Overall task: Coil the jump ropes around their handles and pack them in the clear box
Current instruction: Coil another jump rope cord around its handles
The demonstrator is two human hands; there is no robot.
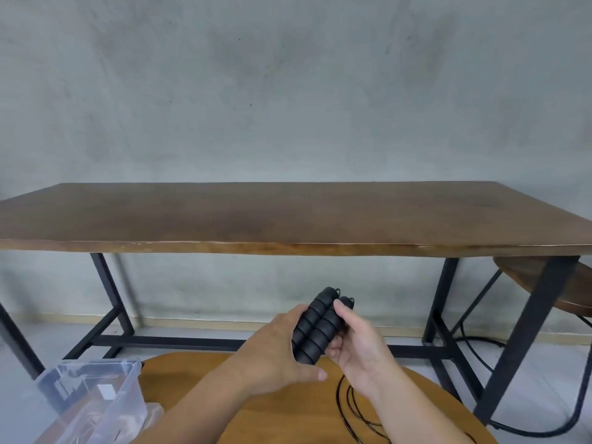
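Observation:
Two black ribbed jump rope handles (315, 325) are held side by side, tips pointing up and away. My left hand (278, 350) grips them from the left, thumb underneath. My right hand (358, 344) holds them from the right, fingers curled behind the handles. The thin black rope (349, 408) hangs down from the hands and loops on the round wooden table (288, 411). The clear box (93, 392) stands at the lower left, beside the round table; what lies inside it is unclear.
A long dark wooden table (288, 216) on black metal legs runs across the view ahead, against a grey wall. A round wooden stool (551, 283) with a black frame sits under its right end.

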